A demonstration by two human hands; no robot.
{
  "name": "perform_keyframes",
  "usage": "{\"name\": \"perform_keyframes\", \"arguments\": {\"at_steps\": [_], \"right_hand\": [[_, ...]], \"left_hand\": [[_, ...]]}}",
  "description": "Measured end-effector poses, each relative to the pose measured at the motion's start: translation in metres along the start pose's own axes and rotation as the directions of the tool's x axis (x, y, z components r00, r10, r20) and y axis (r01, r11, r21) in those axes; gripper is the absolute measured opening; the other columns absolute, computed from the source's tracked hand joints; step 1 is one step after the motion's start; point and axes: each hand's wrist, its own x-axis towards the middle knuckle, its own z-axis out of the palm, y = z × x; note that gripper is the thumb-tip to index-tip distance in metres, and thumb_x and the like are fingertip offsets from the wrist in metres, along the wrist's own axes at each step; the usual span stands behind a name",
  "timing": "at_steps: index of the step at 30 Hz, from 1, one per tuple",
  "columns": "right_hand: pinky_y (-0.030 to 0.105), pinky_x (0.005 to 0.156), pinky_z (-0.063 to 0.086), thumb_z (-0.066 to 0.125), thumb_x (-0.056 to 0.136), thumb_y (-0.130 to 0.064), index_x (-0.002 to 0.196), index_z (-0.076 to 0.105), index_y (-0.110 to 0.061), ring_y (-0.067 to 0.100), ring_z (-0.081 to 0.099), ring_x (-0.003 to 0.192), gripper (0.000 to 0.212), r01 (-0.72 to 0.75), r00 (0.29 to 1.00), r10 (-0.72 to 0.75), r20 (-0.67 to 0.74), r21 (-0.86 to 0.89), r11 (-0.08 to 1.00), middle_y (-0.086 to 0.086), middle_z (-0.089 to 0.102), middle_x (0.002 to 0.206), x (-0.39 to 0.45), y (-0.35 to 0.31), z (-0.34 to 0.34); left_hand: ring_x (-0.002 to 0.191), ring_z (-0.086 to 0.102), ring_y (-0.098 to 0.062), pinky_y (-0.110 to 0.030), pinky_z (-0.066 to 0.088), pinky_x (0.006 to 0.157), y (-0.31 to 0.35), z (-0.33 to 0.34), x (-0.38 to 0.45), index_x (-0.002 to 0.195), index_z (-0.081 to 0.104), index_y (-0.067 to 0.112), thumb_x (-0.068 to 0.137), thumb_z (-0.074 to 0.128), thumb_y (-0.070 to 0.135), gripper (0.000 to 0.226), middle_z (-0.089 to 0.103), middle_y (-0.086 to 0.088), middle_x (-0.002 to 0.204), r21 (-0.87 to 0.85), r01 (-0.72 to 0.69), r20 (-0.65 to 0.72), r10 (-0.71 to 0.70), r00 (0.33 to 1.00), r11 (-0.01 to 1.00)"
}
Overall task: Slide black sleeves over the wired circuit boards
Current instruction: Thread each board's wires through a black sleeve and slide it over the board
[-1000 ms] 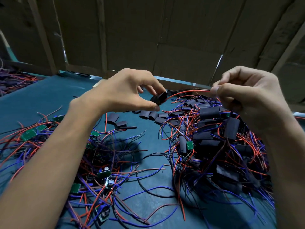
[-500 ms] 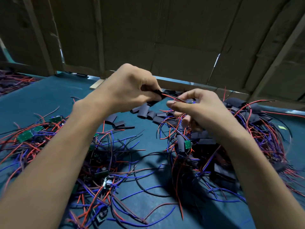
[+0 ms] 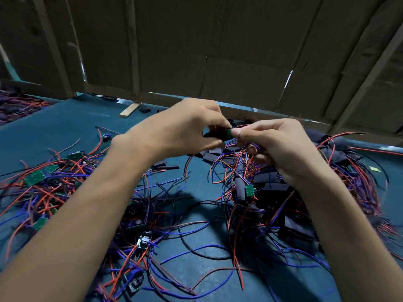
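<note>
My left hand point(image 3: 185, 127) pinches a black sleeve point(image 3: 214, 135) between thumb and curled fingers, holding it up off the table so its mouth faces my other hand. My right hand point(image 3: 277, 147) pinches the green circuit board point(image 3: 229, 133) by its near edge, thumb and forefinger closed on it, with the board's tip right at the sleeve's opening (how far it has gone in I cannot tell, since my fingers cover most of the sleeve). I hold both in the air between my hands because the sleeve needs to stay open and in line with the board; pressed flat on the table it would likely collapse. The board's red wires point(image 3: 244, 158) trail down from under my right palm, kept behind the board so they should follow it through instead of snagging. Below my hands lie loose flat sleeves point(image 3: 210, 156), near enough to pick the next one. To my right is a heap of boards already sleeved point(image 3: 270, 186), one with its green end point(image 3: 249, 190) showing. On my left sprawl the bare wired boards point(image 3: 35, 178) in red, blue and black tangles, well apart from the finished heap, so I judge the two sides keep done and undone separate on the teal table point(image 3: 65, 127).
</note>
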Motion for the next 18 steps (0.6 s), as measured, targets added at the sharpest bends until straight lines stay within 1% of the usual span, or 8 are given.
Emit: {"name": "perform_keyframes", "arguments": {"at_steps": [3, 6, 9, 12, 13, 15, 16, 18], "right_hand": [[0.015, 0.039, 0.03, 0.084, 0.079, -0.019, 0.074, 0.079, -0.012, 0.007, 0.047, 0.046, 0.01, -0.028, 1.0, 0.028, 0.004, 0.041, 0.999, 0.005, 0.068, 0.063, 0.0, 0.001, -0.001], [0.015, 0.036, 0.028, 0.08, 0.083, -0.012, 0.068, 0.077, -0.012, 0.006, 0.046, 0.044, 0.015, 0.01, 0.999, -0.006, -0.049, 0.091, 0.996, 0.007, 0.067, 0.062, 0.0, -0.003, -0.007], [0.016, 0.035, 0.026, 0.078, 0.083, -0.007, 0.067, 0.078, -0.011, 0.007, 0.047, 0.045, 0.016, 0.092, 0.985, -0.07, -0.155, 0.141, 0.986, 0.009, 0.067, 0.062, -0.001, -0.015, -0.033], [0.019, 0.037, 0.03, 0.073, 0.082, -0.001, 0.065, 0.077, -0.009, 0.013, 0.051, 0.048, 0.019, 0.123, 0.962, -0.087, -0.258, 0.126, 0.984, 0.01, 0.065, 0.058, -0.005, -0.024, -0.067], [0.02, 0.039, 0.034, 0.072, 0.082, 0.001, 0.066, 0.076, -0.008, 0.014, 0.052, 0.048, 0.018, 0.106, 0.951, -0.08, -0.298, 0.074, 0.992, 0.009, 0.065, 0.057, -0.006, -0.023, -0.076], [0.027, 0.052, 0.049, 0.072, 0.084, -0.004, 0.078, 0.077, -0.007, 0.019, 0.058, 0.055, 0.009, -0.029, 0.928, -0.049, -0.369, -0.203, 0.979, 0.007, 0.068, 0.061, -0.008, -0.018, -0.087], [0.035, 0.065, 0.057, 0.071, 0.084, -0.01, 0.088, 0.079, -0.01, 0.022, 0.065, 0.067, 0.009, -0.127, 0.912, -0.044, -0.407, -0.383, 0.915, 0.008, 0.071, 0.072, -0.007, -0.014, -0.09], [0.045, 0.093, 0.055, 0.065, 0.086, -0.021, 0.109, 0.076, -0.015, 0.029, 0.068, 0.099, 0.026, -0.256, 0.864, -0.133, -0.486, -0.65, 0.716, 0.011, 0.073, 0.102, -0.006, -0.01, -0.085]], "left_hand": [[0.089, 0.065, -0.022, -0.032, 0.051, 0.082, 0.002, 0.002, 0.001, 0.117, 0.074, 0.006, 0.085, 0.078, 0.009, 0.032, 0.067, -0.012, 0.105, -0.016, -0.047, -0.039, 0.047, 0.998, 0.999], [0.103, 0.063, -0.016, -0.024, 0.05, 0.091, -0.004, 0.008, 0.002, 0.135, 0.063, 0.009, 0.087, 0.079, 0.019, 0.051, 0.063, -0.008, 0.119, -0.065, -0.063, -0.067, 0.059, 0.996, 0.996], [0.125, 0.051, -0.013, -0.017, 0.038, 0.103, -0.026, 0.027, -0.001, 0.155, 0.036, 0.014, 0.095, 0.068, 0.032, 0.07, 0.05, -0.006, 0.14, -0.113, 0.129, -0.013, -0.132, 0.991, 0.985], [0.148, 0.027, -0.024, -0.027, 0.02, 0.12, -0.056, 0.063, -0.018, 0.16, 0.012, 0.01, 0.103, 0.053, 0.028, 0.073, 0.025, -0.013, 0.162, 0.105, 0.374, 0.258, -0.388, 0.885, 0.922], [0.152, 0.018, -0.024, -0.033, 0.016, 0.122, -0.063, 0.077, -0.026, 0.161, 0.007, 0.013, 0.104, 0.047, 0.03, 0.072, 0.014, -0.01, 0.167, 0.208, 0.395, 0.375, -0.446, 0.813, 0.895], [0.154, 0.013, -0.023, -0.044, 0.016, 0.121, -0.071, 0.095, -0.039, 0.161, 0.009, 0.025, 0.107, 0.037, 0.042, 0.064, 0.006, 0.0, 0.169, 0.345, 0.415, 0.511, -0.539, 0.67, 0.842], [0.152, 0.018, -0.024, -0.047, 0.02, 0.117, -0.073, 0.098, -0.041, 0.16, 0.019, 0.029, 0.106, 0.035, 0.047, 0.059, 0.012, 0.001, 0.168, 0.37, 0.428, 0.514, -0.565, 0.645, 0.825], [0.136, 0.042, -0.032, -0.046, 0.037, 0.109, -0.077, 0.096, -0.038, 0.141, 0.052, 0.025, 0.103, 0.044, 0.049, 0.046, 0.043, -0.01, 0.149, 0.35, 0.459, 0.439, -0.576, 0.689, 0.816]]}}
